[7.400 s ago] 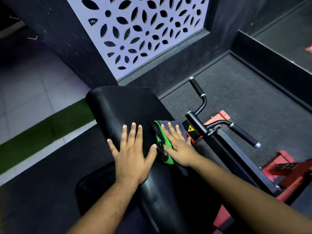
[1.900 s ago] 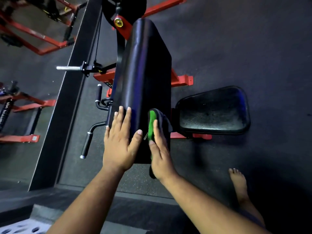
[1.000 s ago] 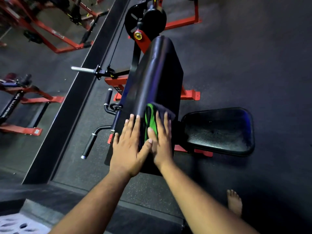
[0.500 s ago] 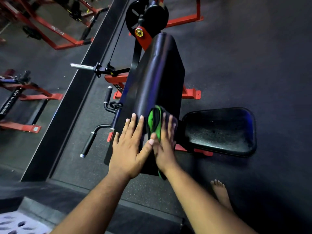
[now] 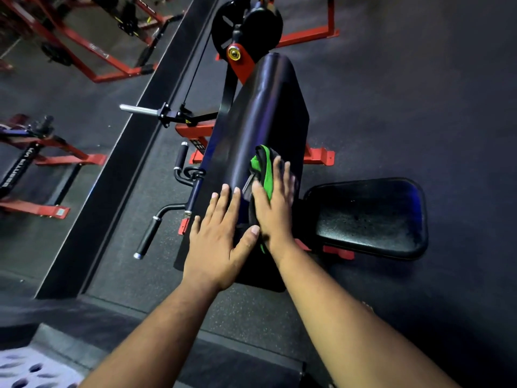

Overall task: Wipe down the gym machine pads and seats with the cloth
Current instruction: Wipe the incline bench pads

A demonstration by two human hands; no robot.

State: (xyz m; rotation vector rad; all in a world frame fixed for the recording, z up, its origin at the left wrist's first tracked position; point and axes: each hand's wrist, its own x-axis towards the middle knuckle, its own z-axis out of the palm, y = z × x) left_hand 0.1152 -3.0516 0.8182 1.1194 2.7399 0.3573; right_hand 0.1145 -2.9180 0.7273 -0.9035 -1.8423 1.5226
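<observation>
Slid slightly forward, flat right hand (image 5: 275, 208) presses crumpled green-black cloth (image 5: 263, 169) on glossy pad (image 5: 260, 116); left hand (image 5: 221, 242) flat.

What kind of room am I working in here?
Most likely a gym: a padded black machine pad with a seat beside it, red steel frames nearby, and dark rubber flooring.

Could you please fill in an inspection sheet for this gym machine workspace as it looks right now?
Surface: long black pad, glossy, sloping away from the camera.
Job's things: green and black cloth bunched on the pad; black seat to its right, with nothing on it.
Clutter: nothing seen.
Grippers: left hand flat on the pad; right hand presses the cloth with straight fingers.
Cables: thin black cable running up beside the red frame.
Surroundings: dark rubber floor; other red machines at left.
</observation>
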